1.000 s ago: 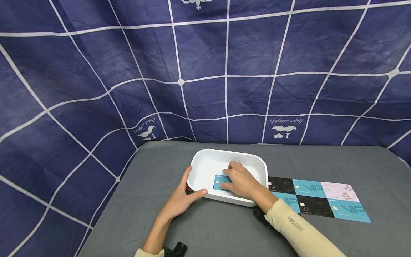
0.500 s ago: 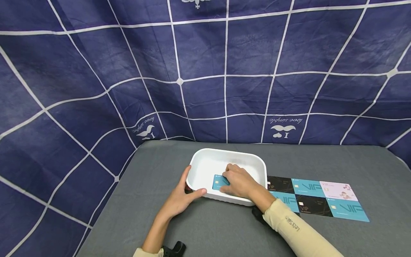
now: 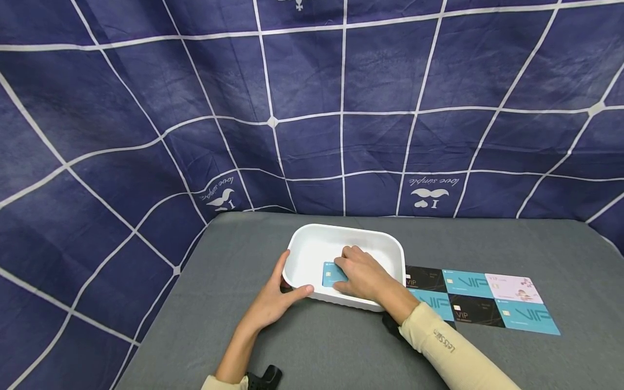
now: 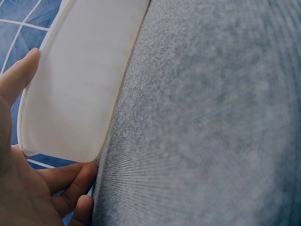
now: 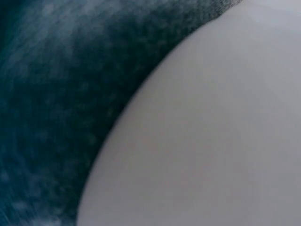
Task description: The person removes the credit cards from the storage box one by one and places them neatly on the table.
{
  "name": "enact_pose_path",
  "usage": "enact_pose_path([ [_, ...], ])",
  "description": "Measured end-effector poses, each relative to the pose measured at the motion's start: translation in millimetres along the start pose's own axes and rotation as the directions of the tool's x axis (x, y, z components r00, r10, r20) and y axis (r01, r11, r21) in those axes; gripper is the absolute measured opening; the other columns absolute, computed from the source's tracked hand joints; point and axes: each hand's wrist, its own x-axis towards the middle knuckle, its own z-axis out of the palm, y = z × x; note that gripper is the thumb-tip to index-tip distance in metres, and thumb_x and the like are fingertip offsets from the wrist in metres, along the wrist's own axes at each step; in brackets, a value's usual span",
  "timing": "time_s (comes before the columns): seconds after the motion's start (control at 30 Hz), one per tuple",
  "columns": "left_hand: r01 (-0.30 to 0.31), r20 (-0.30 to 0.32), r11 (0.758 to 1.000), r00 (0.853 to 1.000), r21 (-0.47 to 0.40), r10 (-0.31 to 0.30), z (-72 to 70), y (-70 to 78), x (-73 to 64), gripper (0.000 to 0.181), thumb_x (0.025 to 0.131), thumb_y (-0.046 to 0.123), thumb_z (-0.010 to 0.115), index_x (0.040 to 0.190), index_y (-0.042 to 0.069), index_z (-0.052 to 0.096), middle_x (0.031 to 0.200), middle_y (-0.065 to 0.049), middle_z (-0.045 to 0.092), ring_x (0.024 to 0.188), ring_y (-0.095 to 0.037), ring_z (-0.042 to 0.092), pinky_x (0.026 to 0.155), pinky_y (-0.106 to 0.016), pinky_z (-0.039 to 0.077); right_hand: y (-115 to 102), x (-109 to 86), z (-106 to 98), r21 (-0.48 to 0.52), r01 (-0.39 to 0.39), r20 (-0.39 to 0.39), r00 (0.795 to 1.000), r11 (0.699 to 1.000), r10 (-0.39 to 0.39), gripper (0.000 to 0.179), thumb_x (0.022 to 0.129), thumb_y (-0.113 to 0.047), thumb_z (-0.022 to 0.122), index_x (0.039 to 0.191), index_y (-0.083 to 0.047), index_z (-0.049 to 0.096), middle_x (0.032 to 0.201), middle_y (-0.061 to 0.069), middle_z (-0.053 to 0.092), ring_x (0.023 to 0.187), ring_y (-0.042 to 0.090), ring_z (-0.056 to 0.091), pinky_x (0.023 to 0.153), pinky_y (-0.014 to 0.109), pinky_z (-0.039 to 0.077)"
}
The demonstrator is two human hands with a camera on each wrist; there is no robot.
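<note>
A white plastic tray (image 3: 312, 244) with rounded corners and raised walls sits on the grey surface. My left hand (image 3: 273, 303) grips its left end, thumb along the near wall. In the left wrist view the fingers (image 4: 77, 181) curl at the tray's lower corner. Inside the tray, my right hand (image 3: 363, 273) pinches a blue card (image 3: 330, 274) by its right part, fingers at the far edge and thumb at the near one. The hand covers that part of the card. The right wrist view holds only the blurred tray wall (image 5: 202, 132) and cloth.
Right of the tray, several VIP cards lie edge to edge: blue (image 3: 528, 317), black (image 3: 475, 310) and pink (image 3: 514, 288). The right forearm partly hides the nearest ones. A blue curtain with white lines (image 3: 312, 146) hangs behind the grey-covered table (image 3: 244, 238).
Almost nothing differs. The right fingers have shifted slightly left over the blue card, and the whole head view has moved a little.
</note>
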Motion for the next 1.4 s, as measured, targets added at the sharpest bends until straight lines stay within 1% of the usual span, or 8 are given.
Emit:
enact_pose_path([
  [0.23,0.006,-0.008,1.000,1.000,0.004,-0.006,-0.3,2.3,0.1,0.103,0.084,0.041,0.078,0.160,0.022,0.011,0.109,-0.012,0.057,0.092,-0.021,0.052,0.076,-0.037,0.041,0.9,0.6,0.2,-0.050,0.010,-0.042,0.999,0.999,-0.012,0.032,0.074,-0.031,0.082,0.086,-0.006,0.066,0.085,0.001,0.050,0.075,0.017,0.043,0.063,0.031,0.039],
  [0.37,0.012,-0.011,1.000,1.000,0.012,-0.012,-0.8,2.0,0.6,0.103,0.084,0.042,0.078,0.160,0.023,0.011,0.107,-0.011,0.058,0.091,-0.021,0.052,0.076,-0.037,0.041,0.1,1.6,-0.5,-0.061,0.018,-0.065,0.998,0.998,-0.022,0.030,0.072,-0.031,0.081,0.081,-0.007,0.063,0.081,0.001,0.051,0.071,0.019,0.046,0.063,0.035,0.041],
  [0.5,0.011,-0.006,1.000,1.000,0.008,-0.011,-0.3,1.9,0.6,0.103,0.084,0.042,0.078,0.160,0.023,0.011,0.107,-0.012,0.059,0.091,-0.021,0.053,0.076,-0.038,0.041,-0.4,1.4,-0.6,-0.053,0.008,-0.066,0.998,0.999,-0.011,0.029,0.071,-0.031,0.079,0.075,-0.011,0.058,0.074,-0.002,0.047,0.065,0.018,0.045,0.061,0.036,0.040],
  [0.6,0.013,-0.007,1.000,1.000,0.011,-0.013,0.0,1.9,0.7,0.103,0.084,0.043,0.078,0.160,0.023,0.011,0.111,-0.012,0.058,0.092,-0.021,0.053,0.077,-0.038,0.041,0.2,0.9,-0.8,-0.033,0.001,-0.046,0.999,0.999,-0.003,0.029,0.072,-0.032,0.079,0.075,-0.012,0.059,0.072,-0.004,0.043,0.065,0.015,0.042,0.060,0.033,0.037],
  [0.73,0.021,-0.011,1.000,1.000,0.019,-0.021,-0.1,1.8,0.5,0.103,0.084,0.043,0.078,0.160,0.024,0.011,0.113,-0.012,0.058,0.093,-0.021,0.053,0.078,-0.038,0.041,2.1,0.6,-1.3,0.048,0.003,-0.001,1.000,0.999,-0.003,0.030,0.075,-0.033,0.079,0.086,-0.006,0.069,0.075,-0.003,0.044,0.068,0.014,0.041,0.063,0.030,0.036],
  [0.87,0.026,-0.008,0.999,1.000,0.018,-0.026,0.0,2.2,0.3,0.102,0.084,0.044,0.078,0.159,0.026,0.011,0.109,-0.012,0.059,0.091,-0.021,0.053,0.077,-0.038,0.041,2.9,0.4,-1.5,0.133,-0.013,0.042,0.999,0.991,0.008,0.041,0.078,-0.035,0.080,0.101,-0.002,0.073,0.080,-0.003,0.047,0.072,0.013,0.041,0.066,0.029,0.036],
  [1.17,0.029,-0.002,1.000,1.000,0.013,-0.029,0.5,3.1,0.0,0.102,0.084,0.044,0.078,0.160,0.025,0.011,0.104,-0.010,0.059,0.089,-0.021,0.053,0.078,-0.039,0.040,3.7,-0.2,-0.9,0.166,-0.010,0.038,0.999,0.986,0.004,0.042,0.078,-0.032,0.081,0.105,-0.001,0.071,0.085,-0.002,0.047,0.077,0.015,0.040,0.069,0.029,0.035],
  [1.4,0.031,-0.010,0.999,0.999,0.026,-0.031,0.0,2.0,0.7,0.103,0.084,0.045,0.078,0.160,0.025,0.011,0.105,-0.010,0.058,0.090,-0.021,0.052,0.076,-0.038,0.040,3.6,0.1,-1.4,0.211,0.002,0.027,1.000,0.977,-0.008,0.051,0.080,-0.028,0.080,0.120,0.001,0.068,0.094,0.000,0.050,0.085,0.015,0.043,0.075,0.030,0.037],
])
